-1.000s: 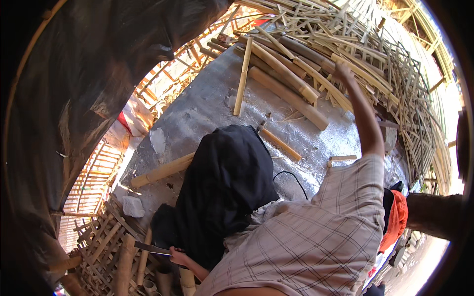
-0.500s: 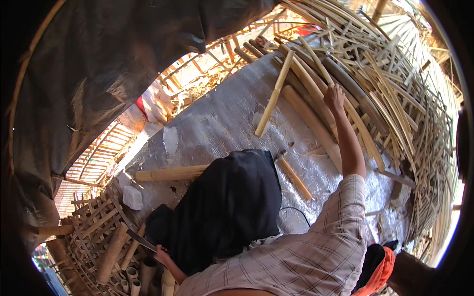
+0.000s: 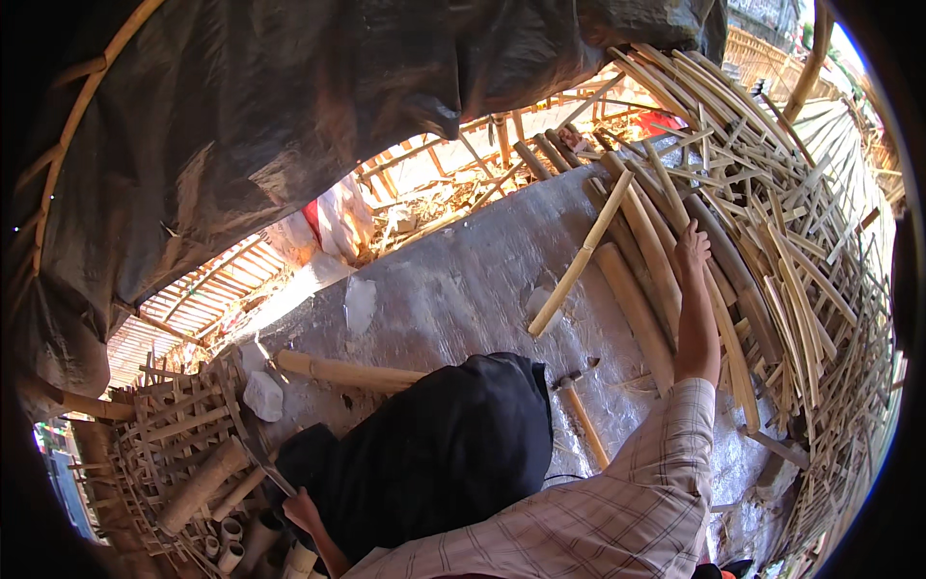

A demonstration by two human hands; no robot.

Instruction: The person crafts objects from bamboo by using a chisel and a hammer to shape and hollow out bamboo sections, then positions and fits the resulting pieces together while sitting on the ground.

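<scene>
Left hand clutches one knife, right hand touches one bamboo strip (whether pinched, I can't tell).

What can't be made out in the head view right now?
- Head view: the handle of the knife, hidden inside the left hand.
- Head view: the grip of the right hand on the bamboo strip, hidden by the hand's back.
- Head view: the right end of the bamboo pole, covered by black cloth.
</scene>
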